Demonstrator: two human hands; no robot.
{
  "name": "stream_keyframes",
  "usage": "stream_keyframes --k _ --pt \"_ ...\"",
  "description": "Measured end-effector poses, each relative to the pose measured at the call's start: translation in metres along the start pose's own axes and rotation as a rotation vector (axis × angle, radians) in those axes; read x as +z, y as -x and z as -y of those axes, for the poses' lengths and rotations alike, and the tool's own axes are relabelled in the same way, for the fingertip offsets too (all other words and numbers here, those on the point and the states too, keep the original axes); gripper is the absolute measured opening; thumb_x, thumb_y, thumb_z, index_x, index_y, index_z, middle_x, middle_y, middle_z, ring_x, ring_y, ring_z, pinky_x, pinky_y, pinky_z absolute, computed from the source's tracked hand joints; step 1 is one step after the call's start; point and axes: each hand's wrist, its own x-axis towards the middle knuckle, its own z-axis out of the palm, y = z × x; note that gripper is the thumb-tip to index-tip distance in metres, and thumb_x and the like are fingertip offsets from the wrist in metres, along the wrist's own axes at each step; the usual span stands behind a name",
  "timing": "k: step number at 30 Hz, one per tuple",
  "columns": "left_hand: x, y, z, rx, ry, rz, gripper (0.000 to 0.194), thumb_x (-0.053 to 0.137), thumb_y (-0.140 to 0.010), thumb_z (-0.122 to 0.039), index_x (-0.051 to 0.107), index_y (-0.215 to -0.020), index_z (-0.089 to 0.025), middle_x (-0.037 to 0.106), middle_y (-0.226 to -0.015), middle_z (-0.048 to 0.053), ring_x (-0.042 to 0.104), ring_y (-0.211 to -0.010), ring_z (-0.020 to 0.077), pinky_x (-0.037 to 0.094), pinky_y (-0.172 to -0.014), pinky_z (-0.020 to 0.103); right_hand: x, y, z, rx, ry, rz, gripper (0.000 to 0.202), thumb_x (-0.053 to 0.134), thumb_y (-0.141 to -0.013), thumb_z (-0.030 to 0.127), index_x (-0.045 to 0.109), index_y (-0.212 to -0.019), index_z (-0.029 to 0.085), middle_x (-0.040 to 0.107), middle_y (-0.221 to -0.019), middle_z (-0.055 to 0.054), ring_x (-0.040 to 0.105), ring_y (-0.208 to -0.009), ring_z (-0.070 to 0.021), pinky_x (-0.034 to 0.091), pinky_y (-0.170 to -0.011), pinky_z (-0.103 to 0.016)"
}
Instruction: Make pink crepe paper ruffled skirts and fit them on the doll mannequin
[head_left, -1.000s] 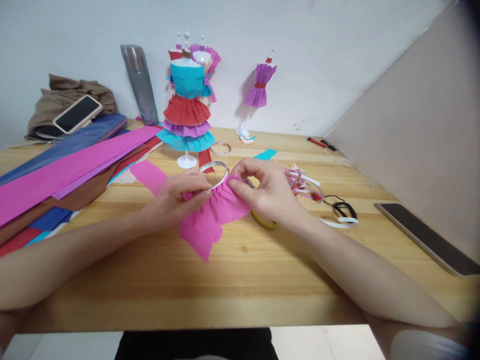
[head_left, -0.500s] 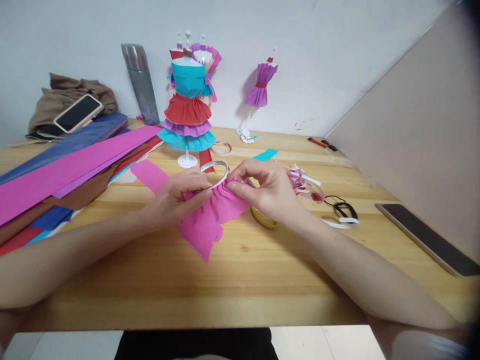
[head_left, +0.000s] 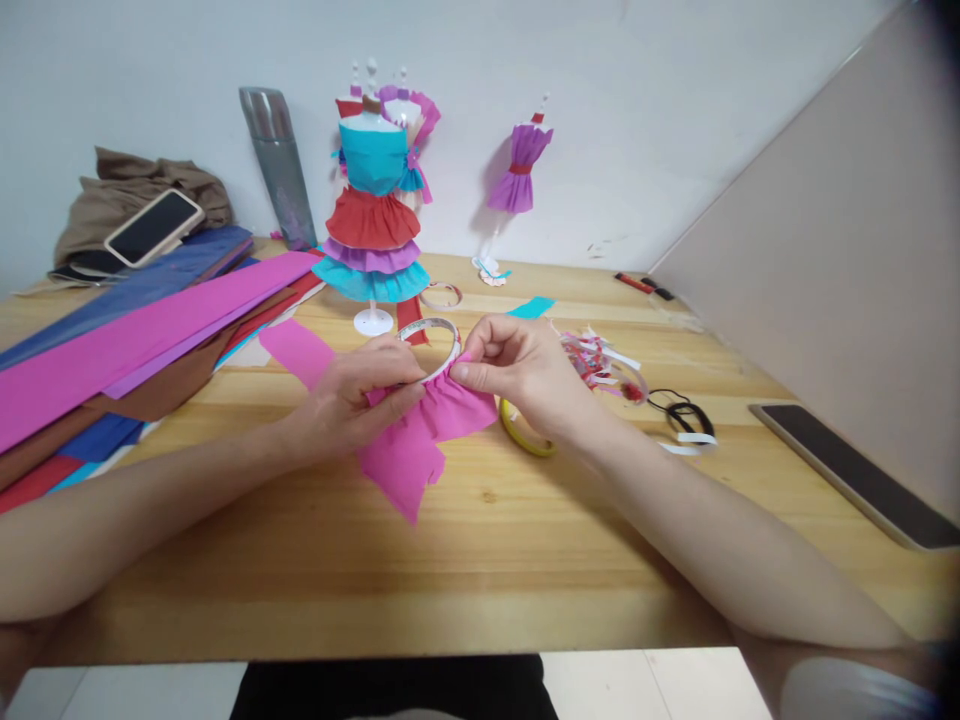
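"Pink paper (head_left: 405, 470): position?"

"Mid-table (head_left: 487, 580), between both hands, gathered against the rim of a white ring (head_left: 457, 349)."

"Fingers?"

"Left hand (head_left: 351, 395): thumb and forefinger pinching paper and ring. Right hand (head_left: 525, 372): thumb and forefinger pinching the pleated edge."

"Nearby?"

"Yellow ring (head_left: 516, 436) just beside the right hand; turquoise-topped dress form (head_left: 373, 160) standing behind."

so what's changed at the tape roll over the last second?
Small changes only. The right hand, pinching the gathered pink paper, has shifted slightly left. The white tape roll has tilted a little, its opening showing wider. More of the yellow tape roll shows. Nothing visibly picked up or let go. Left hand and dress forms stayed about put.
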Motion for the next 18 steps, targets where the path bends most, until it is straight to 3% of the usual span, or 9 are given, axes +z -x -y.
stream_keyframes --k 7,12,18 --pt "-0.001 -0.005 0.000 0.198 -0.006 0.085 0.012 0.051 -0.092 -0.016 0.058 -0.084 -0.022 0.056 -0.067 0.001 0.055 -0.071 0.0171 0.049 -0.078 0.039 -0.002 -0.005 -0.006 0.183 -0.160 0.056 0.037 0.090 -0.042 0.027 0.055 -0.053 0.018 0.058 -0.050 0.006 0.048 -0.045 -0.0070 0.037 -0.046 -0.021" --pt "-0.002 -0.002 0.002 0.037 0.041 0.052 0.016 0.050 -0.095 -0.022 0.058 -0.081 -0.023 0.060 -0.073 0.003 0.058 -0.078 0.0187 0.049 -0.074 0.038 -0.006 -0.006 -0.004 0.173 -0.144 0.096 0.032 0.088 -0.046 0.027 0.061 -0.060 0.017 0.061 -0.055 0.004 0.052 -0.050 -0.0084 0.040 -0.050 -0.022" --pt "-0.004 -0.001 0.002 -0.045 0.096 0.028 0.025 0.052 -0.096 -0.029 0.057 -0.073 -0.021 0.064 -0.079 0.004 0.060 -0.085 0.0192 0.050 -0.075 0.037 -0.007 0.001 0.005 -0.024 0.107 0.013 0.017 0.073 -0.064 0.028 0.059 -0.062 0.019 0.059 -0.057 0.002 0.051 -0.053 -0.0116 0.038 -0.050 -0.026"
